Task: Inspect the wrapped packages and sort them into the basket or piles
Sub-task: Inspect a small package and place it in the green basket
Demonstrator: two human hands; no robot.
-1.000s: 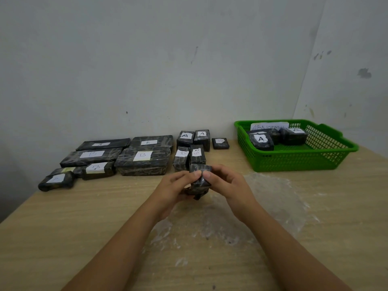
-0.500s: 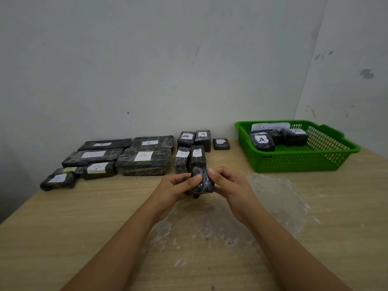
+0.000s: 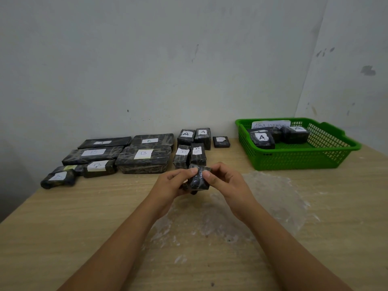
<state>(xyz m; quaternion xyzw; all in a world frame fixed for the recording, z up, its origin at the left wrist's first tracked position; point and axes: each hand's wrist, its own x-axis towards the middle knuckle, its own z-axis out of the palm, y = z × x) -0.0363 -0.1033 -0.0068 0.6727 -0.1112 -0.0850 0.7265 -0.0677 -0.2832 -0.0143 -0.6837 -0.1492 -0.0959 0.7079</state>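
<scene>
At the far left of the pale wood-grain worktop (image 3: 63,217) lay a pile of long, flat black-wrapped packages with white paper labels (image 3: 143,154), most marked B. Just right of them stood a cluster of small black-wrapped blocks with white labels (image 3: 193,143), two marked A, and a thin square black packet (image 3: 221,141) a little apart.

In front of that cluster, held above the worktop, was the small black film-wrapped package (image 3: 199,179) under inspection. No label showed on the face turned to the camera. The left hand (image 3: 174,183) cupped it from the left and below, thumb on its upper edge. The right hand (image 3: 224,181) pinched its top right corner between thumb and curled fingers. Both forearms reached in from the near edge and met at the package, so the hands were together, both clamped on it.

A sheet of clear crumpled plastic film (image 3: 262,198) lay flat beneath and to the right. Further right sat the green perforated plastic basket (image 3: 302,158), carrying a white card reading "ABNormal" (image 3: 270,124) and several black packages, two marked A.

The risk, as I judge it, lay in the glossy wrap: a fingertip pinch could slip as the package was turned. With no label visible, it could also land in the wrong group.
</scene>
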